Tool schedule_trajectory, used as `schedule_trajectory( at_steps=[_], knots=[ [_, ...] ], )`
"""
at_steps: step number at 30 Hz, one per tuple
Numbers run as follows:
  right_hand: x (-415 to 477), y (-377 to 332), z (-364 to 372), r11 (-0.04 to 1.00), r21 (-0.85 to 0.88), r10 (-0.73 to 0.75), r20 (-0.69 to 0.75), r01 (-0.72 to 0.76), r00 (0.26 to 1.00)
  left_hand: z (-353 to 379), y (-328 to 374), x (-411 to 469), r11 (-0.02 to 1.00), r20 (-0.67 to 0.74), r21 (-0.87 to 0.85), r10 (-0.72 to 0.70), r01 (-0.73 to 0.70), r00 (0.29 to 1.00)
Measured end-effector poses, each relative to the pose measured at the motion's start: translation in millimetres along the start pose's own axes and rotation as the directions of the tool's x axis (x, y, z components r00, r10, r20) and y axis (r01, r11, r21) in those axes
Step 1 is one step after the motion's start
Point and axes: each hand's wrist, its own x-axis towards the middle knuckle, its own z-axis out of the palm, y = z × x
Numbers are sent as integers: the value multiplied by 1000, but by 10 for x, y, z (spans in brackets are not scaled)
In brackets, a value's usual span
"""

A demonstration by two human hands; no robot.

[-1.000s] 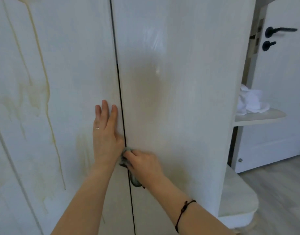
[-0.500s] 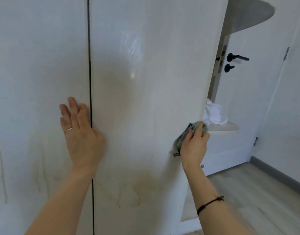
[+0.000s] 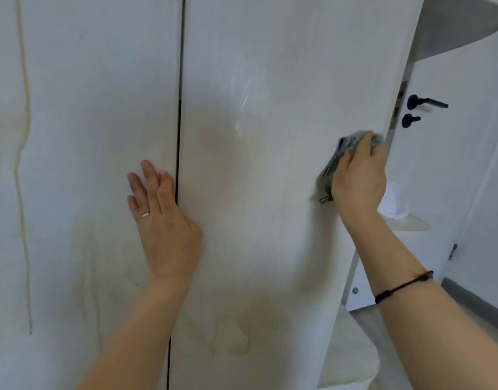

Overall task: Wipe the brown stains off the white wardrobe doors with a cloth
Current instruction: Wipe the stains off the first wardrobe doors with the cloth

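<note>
White wardrobe doors [image 3: 256,66] ahead — the right hand [image 3: 357,178], grip bunched round the cloth [image 3: 330,170], has swept upward; brown stains [image 3: 230,336] remain below the grip, left hand [image 3: 163,220] spread flat.

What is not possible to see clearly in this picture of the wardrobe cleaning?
Most of the cloth: head view, the right hand covers it; its grip is motion-blurred.
Left door under the left hand: covered, stains there unknown.
Top of the long drip stain: cut off by the upper edge.
White item on the shelf: partly behind the right hand, blurred.
</note>
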Motion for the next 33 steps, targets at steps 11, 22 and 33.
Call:
schedule_trajectory(
  at_steps=[11,22,33],
  knots=[
    [-1958,546,421,961,-3,-269,232,277,935,-86,-57,-10,998,52,20,56,-57,997],
    [-2046,-397,333,884,239,-450,198,403,871,-222,-147,-14,994,94,-3,106,-106,990],
    [-2533,-371,500,717,275,-691,158,640,705,-541,-537,180,955,49,-108,283,-276,958]
  ],
)
